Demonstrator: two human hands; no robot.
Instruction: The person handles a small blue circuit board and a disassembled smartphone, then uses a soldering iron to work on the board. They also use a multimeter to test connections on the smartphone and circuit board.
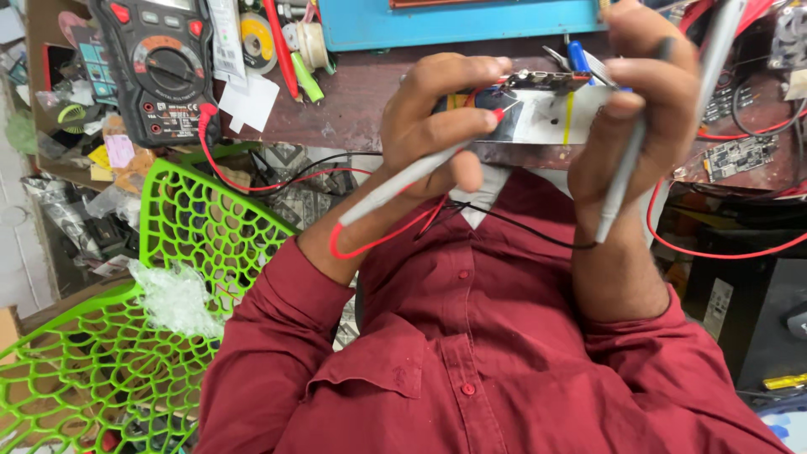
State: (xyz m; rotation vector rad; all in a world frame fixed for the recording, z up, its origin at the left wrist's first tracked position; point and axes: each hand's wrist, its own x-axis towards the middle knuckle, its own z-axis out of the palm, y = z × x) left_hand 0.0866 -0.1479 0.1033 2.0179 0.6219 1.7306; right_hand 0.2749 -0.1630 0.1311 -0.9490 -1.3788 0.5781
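Observation:
My left hand (437, 126) grips a grey test probe (403, 181) with a red tip and a red lead (370, 244); the tip touches a flat silver battery pack (546, 113). A small circuit board (538, 81) sits on the pack's top edge. My right hand (647, 101) is closed around the pack's right end and also holds a second grey probe (618, 189), from which a black lead (521, 227) runs off. Both hands are raised close together over the brown bench (353, 101). My dark red shirt sleeves fill the lower part of the view.
A black multimeter with red trim (164, 67) lies at the top left, its red lead plugged in. A green lattice plastic chair (193, 227) holding bubble wrap (176, 294) stands at the left. A blue box (462, 21), tape rolls (256, 38) and a loose circuit board (740, 155) crowd the bench.

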